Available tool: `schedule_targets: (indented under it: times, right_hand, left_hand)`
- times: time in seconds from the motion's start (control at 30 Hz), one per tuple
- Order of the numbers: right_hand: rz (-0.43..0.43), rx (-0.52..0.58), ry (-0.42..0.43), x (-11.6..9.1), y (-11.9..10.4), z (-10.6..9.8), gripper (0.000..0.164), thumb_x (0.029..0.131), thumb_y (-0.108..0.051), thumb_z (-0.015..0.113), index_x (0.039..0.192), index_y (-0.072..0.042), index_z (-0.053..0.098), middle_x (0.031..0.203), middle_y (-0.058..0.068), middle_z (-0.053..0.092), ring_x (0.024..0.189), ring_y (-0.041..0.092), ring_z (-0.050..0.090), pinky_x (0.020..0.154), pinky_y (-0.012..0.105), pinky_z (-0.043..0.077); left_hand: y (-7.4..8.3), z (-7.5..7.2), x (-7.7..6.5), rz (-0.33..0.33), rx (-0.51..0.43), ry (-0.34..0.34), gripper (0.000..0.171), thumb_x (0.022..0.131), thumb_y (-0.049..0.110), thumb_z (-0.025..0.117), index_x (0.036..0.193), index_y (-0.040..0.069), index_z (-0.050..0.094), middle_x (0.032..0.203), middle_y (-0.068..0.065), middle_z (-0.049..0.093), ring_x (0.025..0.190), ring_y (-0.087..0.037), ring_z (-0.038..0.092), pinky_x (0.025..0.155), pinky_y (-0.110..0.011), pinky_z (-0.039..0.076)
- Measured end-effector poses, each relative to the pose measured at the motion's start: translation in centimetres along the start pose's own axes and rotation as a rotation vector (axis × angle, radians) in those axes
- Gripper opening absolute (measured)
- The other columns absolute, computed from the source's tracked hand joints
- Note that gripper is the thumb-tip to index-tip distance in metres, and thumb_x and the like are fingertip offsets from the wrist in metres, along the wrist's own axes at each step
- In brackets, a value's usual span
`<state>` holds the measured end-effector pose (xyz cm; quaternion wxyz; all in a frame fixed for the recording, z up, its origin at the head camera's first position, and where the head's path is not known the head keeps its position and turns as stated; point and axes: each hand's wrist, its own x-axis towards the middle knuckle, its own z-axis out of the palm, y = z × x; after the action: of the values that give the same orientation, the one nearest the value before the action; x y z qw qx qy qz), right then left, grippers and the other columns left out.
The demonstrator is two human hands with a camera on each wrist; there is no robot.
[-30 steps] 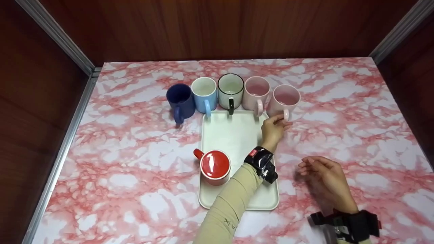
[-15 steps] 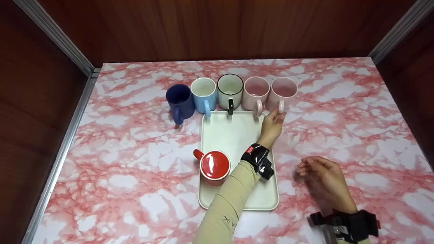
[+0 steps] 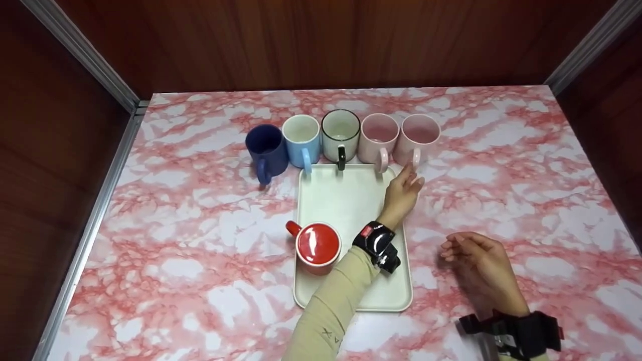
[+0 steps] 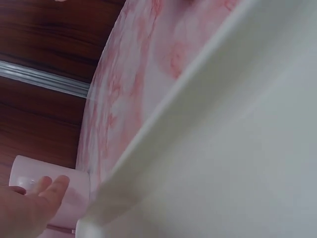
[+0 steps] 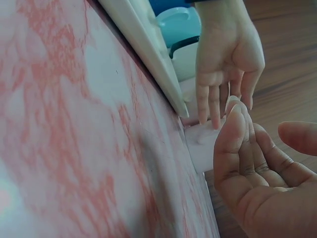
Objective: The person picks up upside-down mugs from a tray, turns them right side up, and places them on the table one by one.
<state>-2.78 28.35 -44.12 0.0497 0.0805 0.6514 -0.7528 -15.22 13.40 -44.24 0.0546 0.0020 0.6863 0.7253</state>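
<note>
My left hand [image 3: 403, 193] has its fingers loosely extended just in front of the right-hand pink mug [image 3: 417, 138], close to its handle. In the left wrist view, the fingers appear before the pink mug's side [image 4: 74, 198] without curling round it. Seen from the right wrist, the left hand [image 5: 230, 59] has its fingers hanging fairly straight. My right hand [image 3: 484, 258] hovers over the table at the right, fingers loosely bent and holding nothing. Further along the row stand another pink mug [image 3: 379, 143], a white mug with a black rim [image 3: 341, 140], a light blue mug [image 3: 303, 145] and a dark blue mug [image 3: 271, 158].
A cream tray [image 3: 331, 195] lies under the left forearm, its far edge close to the mug row. On its near left part sits a red mug [image 3: 318, 250], upside down, handle to the left. Dark wooden panels [image 3: 326, 45] enclose the marbled table [image 3: 175, 215].
The right-hand pink mug moved back and slightly left into line with its neighbour. My left hand then let go of its handle and drew back slightly. My right hand stayed nearly still.
</note>
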Motion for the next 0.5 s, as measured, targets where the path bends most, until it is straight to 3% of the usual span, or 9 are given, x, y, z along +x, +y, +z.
schedule_targets:
  times: [0.13,0.27,0.5]
  right_hand:
    - [-0.004,-0.058,-0.004,0.1,-0.1,0.0,0.039,0.091,-0.017,0.057,0.104,0.019,0.053,0.082,0.015,0.067,0.070,0.023,0.065,0.064,0.032,0.053]
    - [0.001,-0.058,-0.012,0.1,0.0,0.0,0.039,0.091,-0.018,0.057,0.104,0.019,0.053,0.082,0.015,0.067,0.070,0.023,0.065,0.064,0.033,0.053]
    - [-0.013,-0.027,-0.011,0.2,0.1,0.1,0.033,0.092,-0.014,0.056,0.102,0.017,0.055,0.082,0.015,0.066,0.069,0.022,0.065,0.063,0.032,0.054]
  left_hand:
    - [0.4,-0.3,-0.8,0.001,0.001,0.001,0.044,0.087,0.004,0.059,0.129,0.000,0.049,0.129,-0.014,0.050,0.110,-0.018,0.055,0.085,-0.013,0.042]
    - [1.1,-0.7,-1.7,0.024,0.060,0.001,0.040,0.086,0.003,0.059,0.125,0.000,0.053,0.119,-0.016,0.058,0.105,-0.016,0.058,0.083,-0.014,0.043]
    - [2.4,-1.2,-3.9,0.171,0.263,-0.037,0.041,0.086,0.004,0.058,0.127,0.000,0.051,0.117,-0.011,0.060,0.106,-0.016,0.057,0.085,-0.023,0.045]
